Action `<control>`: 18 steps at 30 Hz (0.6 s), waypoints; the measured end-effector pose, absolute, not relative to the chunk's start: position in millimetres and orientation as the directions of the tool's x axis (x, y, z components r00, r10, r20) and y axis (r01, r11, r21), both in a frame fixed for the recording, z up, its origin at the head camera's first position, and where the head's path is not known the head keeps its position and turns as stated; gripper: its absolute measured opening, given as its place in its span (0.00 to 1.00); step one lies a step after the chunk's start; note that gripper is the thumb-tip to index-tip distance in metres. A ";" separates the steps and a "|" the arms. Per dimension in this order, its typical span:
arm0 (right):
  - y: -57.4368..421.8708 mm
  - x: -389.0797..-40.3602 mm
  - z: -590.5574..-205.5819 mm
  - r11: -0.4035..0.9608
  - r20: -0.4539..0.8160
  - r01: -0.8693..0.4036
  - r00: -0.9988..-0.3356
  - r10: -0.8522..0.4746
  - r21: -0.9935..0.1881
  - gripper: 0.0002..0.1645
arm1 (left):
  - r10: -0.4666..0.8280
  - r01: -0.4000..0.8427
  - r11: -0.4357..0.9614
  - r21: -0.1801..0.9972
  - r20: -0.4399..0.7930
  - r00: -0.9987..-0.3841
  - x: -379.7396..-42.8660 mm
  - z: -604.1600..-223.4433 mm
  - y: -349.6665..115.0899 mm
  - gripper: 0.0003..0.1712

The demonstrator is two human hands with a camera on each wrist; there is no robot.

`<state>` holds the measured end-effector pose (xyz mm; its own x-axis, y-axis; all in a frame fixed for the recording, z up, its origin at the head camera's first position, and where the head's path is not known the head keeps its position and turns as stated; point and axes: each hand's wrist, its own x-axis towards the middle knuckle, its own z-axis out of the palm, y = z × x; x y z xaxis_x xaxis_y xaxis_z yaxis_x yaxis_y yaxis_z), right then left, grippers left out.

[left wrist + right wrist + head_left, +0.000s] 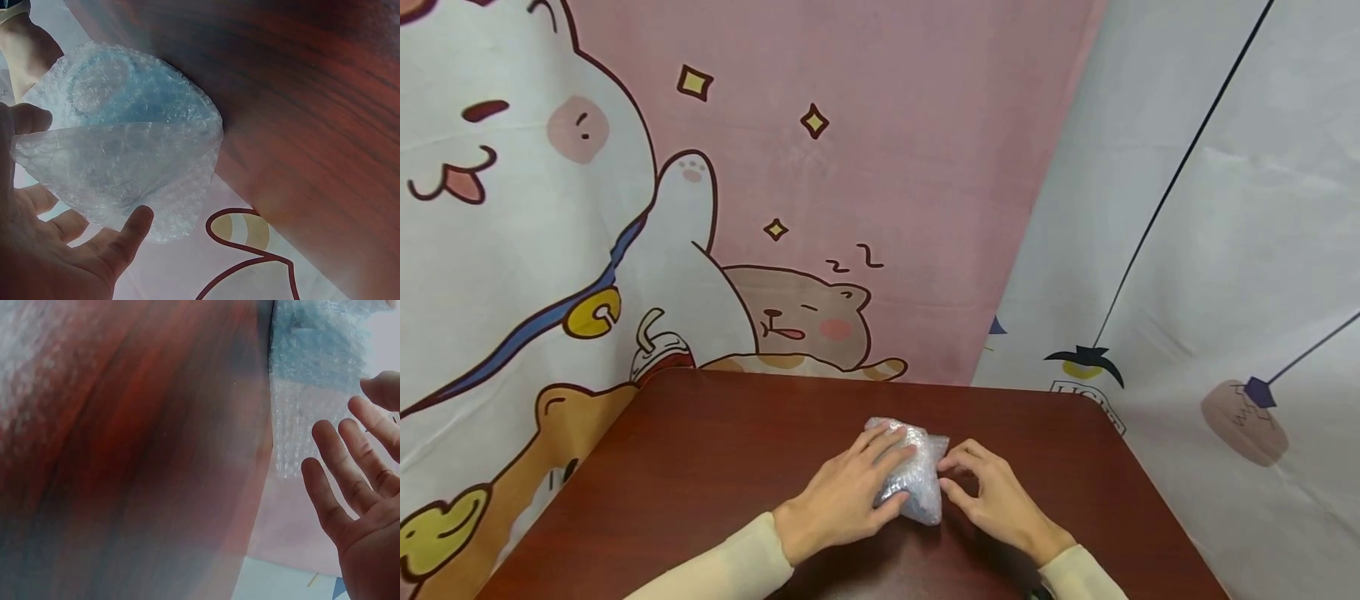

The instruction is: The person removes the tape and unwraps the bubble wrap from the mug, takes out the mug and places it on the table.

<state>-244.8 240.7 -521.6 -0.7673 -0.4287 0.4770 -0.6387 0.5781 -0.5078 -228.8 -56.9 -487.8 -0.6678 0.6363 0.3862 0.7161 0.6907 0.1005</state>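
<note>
A squarish bubble-wrap packet (917, 479) lies between the hands over the brown table. Through its clear layers something bluish shows, and in the left wrist view a folded flap of the bubble wrap (125, 165) crosses it. My left hand (850, 492) holds the packet from its left side, fingers spread over the top and thumb at the lower edge. At the packet's right edge is my right hand (988, 492), thumb and fingers parted and lightly bent. The right wrist view shows these fingers (340, 437) loose, with nothing between them.
The reddish-brown tabletop (745, 450) has rounded far corners. Right behind it hangs a pink and white curtain (910, 208) with cartoon animals. Light sleeves (722, 562) cover both forearms, and a small dark object (1041, 592) sits by the right wrist.
</note>
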 end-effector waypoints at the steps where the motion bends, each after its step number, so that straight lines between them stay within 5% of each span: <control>1: 241.1 -245.3 -521.5 0.577 0.472 -0.635 -0.771 -0.428 -0.514 0.18 | 0.636 0.716 0.691 0.101 0.386 -0.668 -228.8 -487.7 -56.8 0.36; 18: 239.8 -251.8 -521.9 0.542 0.374 -0.572 -0.817 -0.438 -0.615 0.14 | 0.624 0.710 0.695 0.117 0.394 -0.675 -227.9 -487.5 -54.3 0.35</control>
